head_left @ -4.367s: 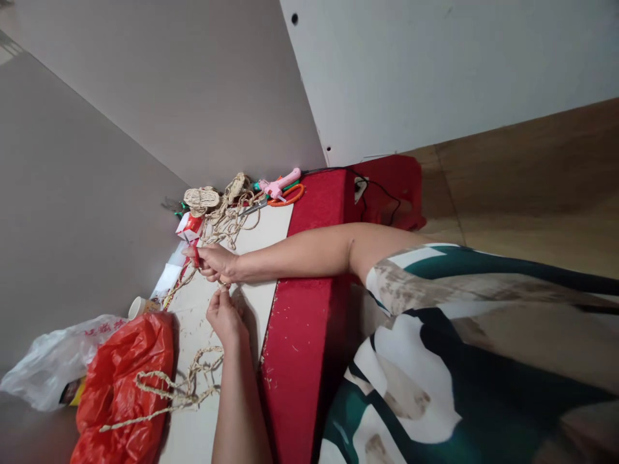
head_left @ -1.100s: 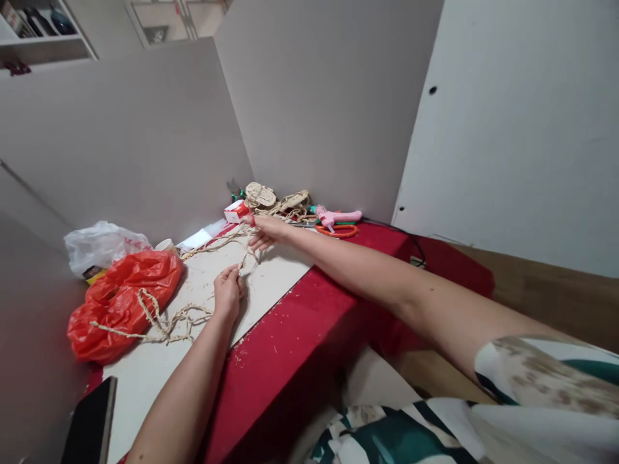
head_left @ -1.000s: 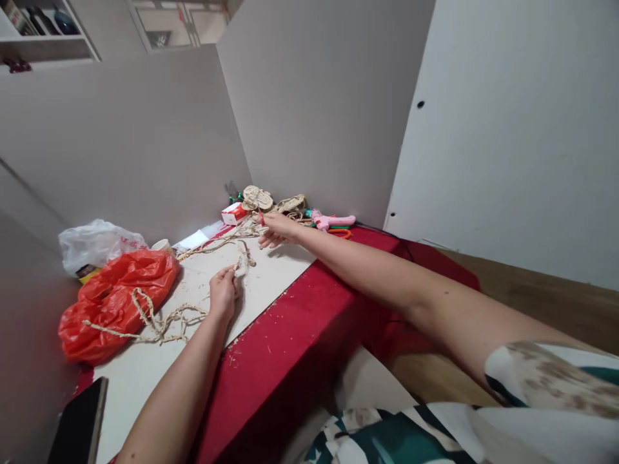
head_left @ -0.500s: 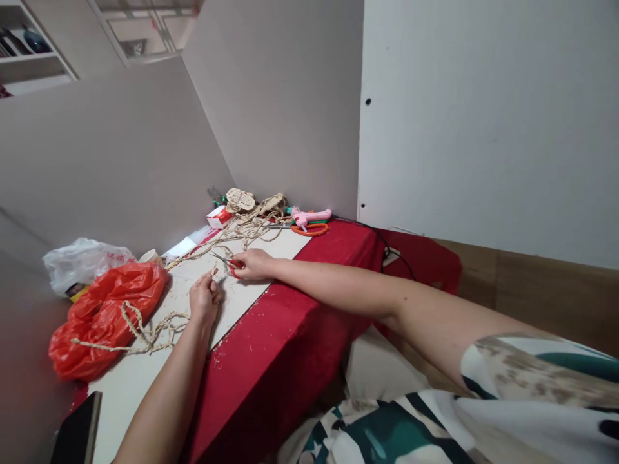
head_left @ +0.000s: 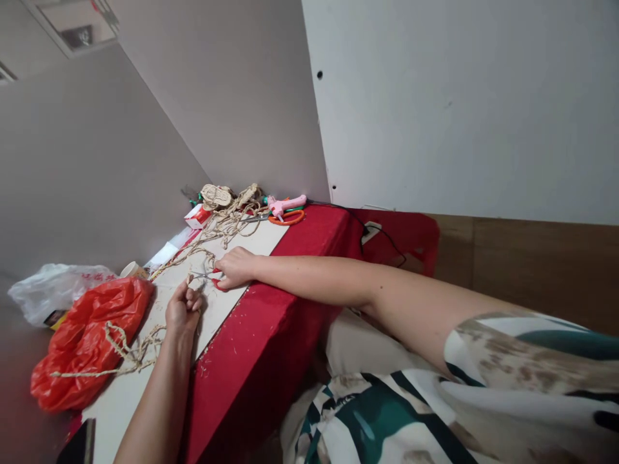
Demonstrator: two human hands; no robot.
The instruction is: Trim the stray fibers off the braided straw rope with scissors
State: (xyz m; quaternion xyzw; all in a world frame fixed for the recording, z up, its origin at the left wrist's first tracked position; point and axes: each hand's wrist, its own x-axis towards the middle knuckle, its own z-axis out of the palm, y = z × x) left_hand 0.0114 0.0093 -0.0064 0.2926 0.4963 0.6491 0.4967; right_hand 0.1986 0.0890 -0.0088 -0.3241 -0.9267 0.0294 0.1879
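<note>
My right hand [head_left: 236,267] is closed on the red handles of small scissors [head_left: 216,279]. Their blades point left and reach the tip of a straw rope [head_left: 190,279], pinched between the thumb and finger of my left hand [head_left: 182,308]. Whether the blades are closed on the straw is too small to tell. Beside my left wrist, a knotted length of straw rope [head_left: 130,361] trails over a red plastic bag [head_left: 97,328]. Beyond my right hand lies a tangled heap of straw rope [head_left: 232,222] with a woven straw sole [head_left: 216,195] at its back.
A pink glue gun [head_left: 287,205] and orange-handled scissors [head_left: 289,219] lie at the far end of the white board [head_left: 118,403]. A red-and-white box [head_left: 197,216], paper cup [head_left: 134,270] and clear plastic bag [head_left: 46,290] line the wall side. Straw bits dot the red cloth [head_left: 242,351].
The scissors have come across to the straw tip at my left hand; before, their blades pointed up and away from it. The whole view has shifted with my head.
</note>
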